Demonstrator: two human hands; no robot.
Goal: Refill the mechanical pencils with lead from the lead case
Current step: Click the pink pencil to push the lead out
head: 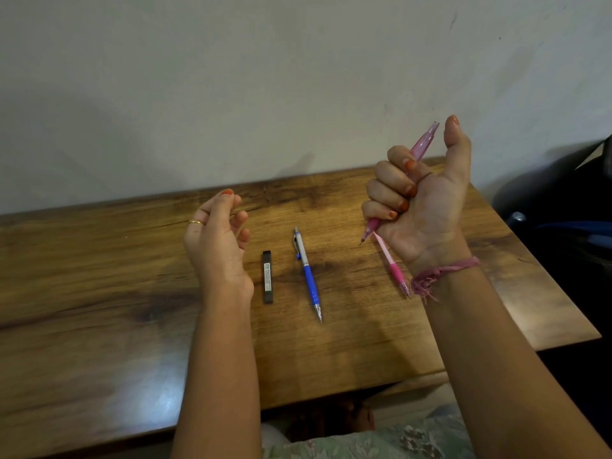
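1. We see the right hand point(419, 197) raised above the wooden surface point(99, 309), its grip wrapped as a fist round a purple-pink mechanical pencil point(422, 145); the thumb stands straight up beside the pencil's cap end.
2. That pencil is tilted, its cap end pointing up and away, its tip poking out below the little finger and pointing down toward the surface.
3. The left hand point(217, 236) hovers above the surface with its grip loosely curled and holding nothing; a gold ring point(195, 222) sits on one finger.
4. The dark lead case point(268, 276) lies flat on the surface, just right of the left wrist; whether it is capped we cannot tell from here.
5. A blue-and-silver mechanical pencil point(308, 274) lies beside the case, tip toward us.
6. A pink mechanical pencil point(392, 265) lies further right, partly hidden under the right hand.
7. A pink thread band point(440, 271) circles the right wrist.
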